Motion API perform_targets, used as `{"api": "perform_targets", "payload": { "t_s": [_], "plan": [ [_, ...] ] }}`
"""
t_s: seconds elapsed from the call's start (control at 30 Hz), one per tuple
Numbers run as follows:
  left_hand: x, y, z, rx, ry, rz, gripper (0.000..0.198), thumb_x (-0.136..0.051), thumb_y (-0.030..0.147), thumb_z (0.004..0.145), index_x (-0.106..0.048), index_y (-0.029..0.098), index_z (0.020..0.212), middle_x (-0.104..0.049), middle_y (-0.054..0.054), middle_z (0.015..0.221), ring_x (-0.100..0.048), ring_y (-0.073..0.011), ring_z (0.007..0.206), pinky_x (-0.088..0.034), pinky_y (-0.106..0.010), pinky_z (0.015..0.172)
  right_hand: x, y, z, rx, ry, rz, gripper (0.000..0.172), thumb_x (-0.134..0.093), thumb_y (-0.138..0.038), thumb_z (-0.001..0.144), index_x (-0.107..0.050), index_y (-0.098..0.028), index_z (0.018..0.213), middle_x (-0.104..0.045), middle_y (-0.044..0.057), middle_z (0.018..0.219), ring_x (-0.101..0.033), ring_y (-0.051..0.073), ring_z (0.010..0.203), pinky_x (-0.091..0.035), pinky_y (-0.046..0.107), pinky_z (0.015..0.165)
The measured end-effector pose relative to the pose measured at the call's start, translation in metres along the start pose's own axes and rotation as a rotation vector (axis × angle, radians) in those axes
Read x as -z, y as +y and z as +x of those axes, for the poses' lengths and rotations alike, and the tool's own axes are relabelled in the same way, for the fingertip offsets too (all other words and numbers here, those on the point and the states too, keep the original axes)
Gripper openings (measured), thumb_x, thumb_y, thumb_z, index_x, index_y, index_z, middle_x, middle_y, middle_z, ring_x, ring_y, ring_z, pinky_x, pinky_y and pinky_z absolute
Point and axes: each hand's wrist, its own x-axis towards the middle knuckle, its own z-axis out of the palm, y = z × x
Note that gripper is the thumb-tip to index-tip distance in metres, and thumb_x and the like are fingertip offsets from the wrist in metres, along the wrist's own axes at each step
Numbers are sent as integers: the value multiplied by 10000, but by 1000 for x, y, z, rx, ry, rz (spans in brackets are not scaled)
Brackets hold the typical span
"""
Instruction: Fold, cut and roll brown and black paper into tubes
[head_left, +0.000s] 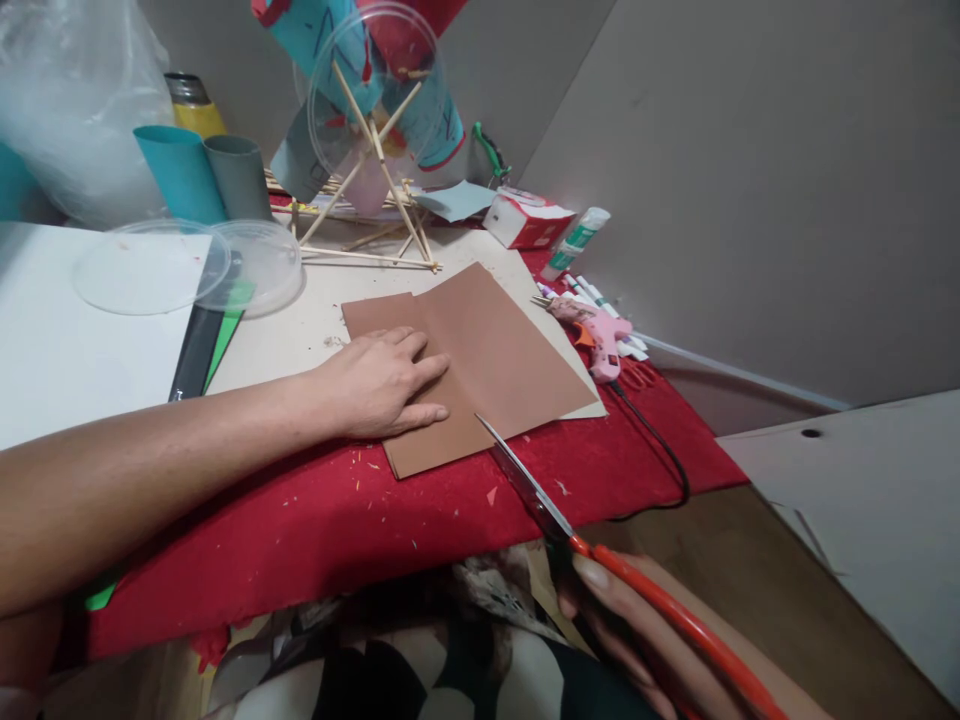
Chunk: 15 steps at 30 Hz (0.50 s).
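Note:
Brown paper [502, 340], creased down its middle, lies on a white board [330, 290] at the table's front. My left hand [390, 385] rests flat on the paper's left part with its fingers stretched out. At the lower right my right hand [630, 610] is wrapped round the orange handles of a pair of scissors [529, 480]. The blades point up and left, around the paper's near edge beside the crease. Part of the lower blade is hidden under or behind the paper.
At the back stands a stick frame [382, 150] bearing blue cups and a clear disc. Right of the paper are a pink glue gun [596, 330] with a black cord, a glue stick [576, 243] and markers. Clear lids [251, 265] lie left. Red cloth [300, 540] covers the table, scattered with scraps.

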Motion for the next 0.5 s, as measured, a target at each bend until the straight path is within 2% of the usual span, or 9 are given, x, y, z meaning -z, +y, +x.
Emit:
{"api": "perform_targets", "payload": {
  "t_s": [0.17, 0.3, 0.4, 0.5],
  "plan": [
    [2, 0, -1, 24, 12, -49, 547, -403, 560, 924, -533, 111, 1209, -575, -194, 1246, -543, -319, 1149, -439, -425, 941, -1, 1, -4, 28, 84, 46, 629, -391, -811, 767, -594, -216, 772, -368, -53, 423, -354, 99, 338, -321, 222, 355],
    [6, 1, -1, 34, 2, -100, 565, -415, 585, 910, -562, 93, 1145, -547, -214, 1305, -521, -334, 1194, -426, -439, 970, 1, 1, 0, 65, 99, 24, 610, -429, -827, 721, -604, -243, 726, -387, -23, 389, -420, 156, 328, -409, 291, 404],
    [13, 7, -3, 55, -11, -138, 645, -383, 630, 902, -592, 65, 1134, -552, -232, 1298, -534, -347, 1181, -393, -475, 1011, 3, 1, 3, 66, 118, 13, 590, -440, -815, 723, -605, -249, 714, -405, -17, 389, -450, 171, 343, -467, 316, 477],
    [20, 21, -7, 57, -38, -151, 764, -346, 697, 875, -582, 51, 1210, -559, -246, 1300, -538, -376, 1183, -372, -517, 1028, 5, 1, 4, 62, 93, 15, 595, -427, -804, 741, -606, -238, 730, -423, -18, 410, -463, 166, 360, -462, 301, 472]
  ]
}}
